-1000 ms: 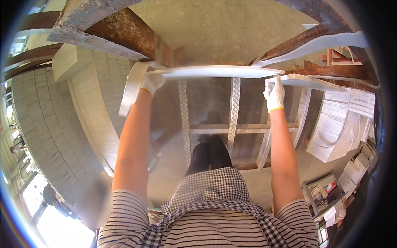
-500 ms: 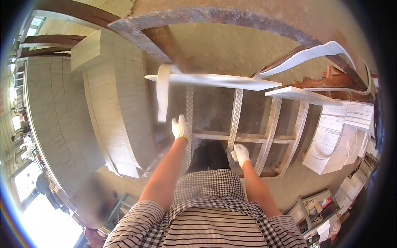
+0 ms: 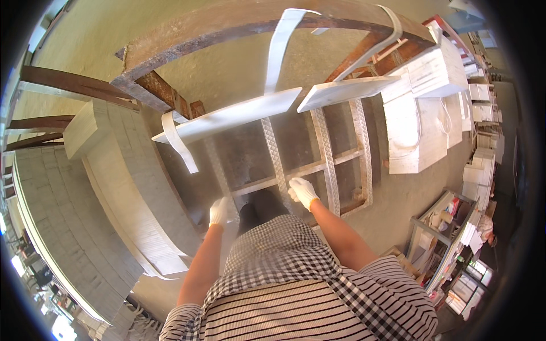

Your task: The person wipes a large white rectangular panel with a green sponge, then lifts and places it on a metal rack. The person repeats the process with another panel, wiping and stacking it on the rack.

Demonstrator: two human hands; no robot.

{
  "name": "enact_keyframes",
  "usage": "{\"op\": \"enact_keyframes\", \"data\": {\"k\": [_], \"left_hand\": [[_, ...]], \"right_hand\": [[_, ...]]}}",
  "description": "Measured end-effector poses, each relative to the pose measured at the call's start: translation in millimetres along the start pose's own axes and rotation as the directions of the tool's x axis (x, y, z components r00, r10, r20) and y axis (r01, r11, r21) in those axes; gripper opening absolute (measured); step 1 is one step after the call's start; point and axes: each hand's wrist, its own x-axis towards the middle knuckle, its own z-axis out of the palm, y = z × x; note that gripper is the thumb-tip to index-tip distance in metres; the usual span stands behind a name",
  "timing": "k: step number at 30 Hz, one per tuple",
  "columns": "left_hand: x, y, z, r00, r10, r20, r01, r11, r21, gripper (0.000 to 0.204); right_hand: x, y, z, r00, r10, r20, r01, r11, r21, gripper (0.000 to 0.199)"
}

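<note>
Both my hands wear white gloves and hang in front of my checked apron (image 3: 273, 250). My left hand (image 3: 218, 212) is lifted at the left of my body; its fingers are blurred together, and nothing shows in it. My right hand (image 3: 303, 192) has its fingers curled in, with nothing seen between them, and overlaps a patterned metal bar (image 3: 275, 150) of a low frame in the view. Beyond my hands lie two long pale boards, the left board (image 3: 233, 116) and the right board (image 3: 348, 92). A bent white strip (image 3: 180, 143) hangs across the left board's near end.
A rusty curved beam (image 3: 239, 27) runs along the far side. Stacked pale pieces (image 3: 122, 176) fill the left, and another pale stack (image 3: 424, 128) stands at right. More white strips (image 3: 278, 51) loop over the beam. A metal shelf rack (image 3: 441, 227) stands at lower right.
My view has turned to the right, so the boards and frame shift left. My left hand's spread fingers are now blurred together. My right hand has risen slightly, still curled.
</note>
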Motion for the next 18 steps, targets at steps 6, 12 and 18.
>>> {"op": "enact_keyframes", "data": {"k": [6, 12, 18], "left_hand": [[11.6, -71.7, -60.2, 0.947, 0.289, 0.138, -0.319, 0.810, 0.492, 0.052], [-58.5, -66.5, -83.1, 0.997, -0.024, -0.072, 0.029, 0.997, 0.072, 0.033], [-113.3, -53.9, -82.4, 0.992, -0.013, -0.126, 0.011, 1.000, -0.016, 0.018]], "right_hand": [[-47.0, 34.9, -18.4, 0.997, -0.077, 0.012, 0.077, 0.995, -0.065, 0.028], [-58.2, 157.2, -76.1, 0.944, -0.317, -0.093, 0.271, 0.904, -0.332, 0.031], [-88.0, 248.2, -120.0, 0.938, -0.346, -0.021, 0.240, 0.692, -0.681, 0.022]]}}
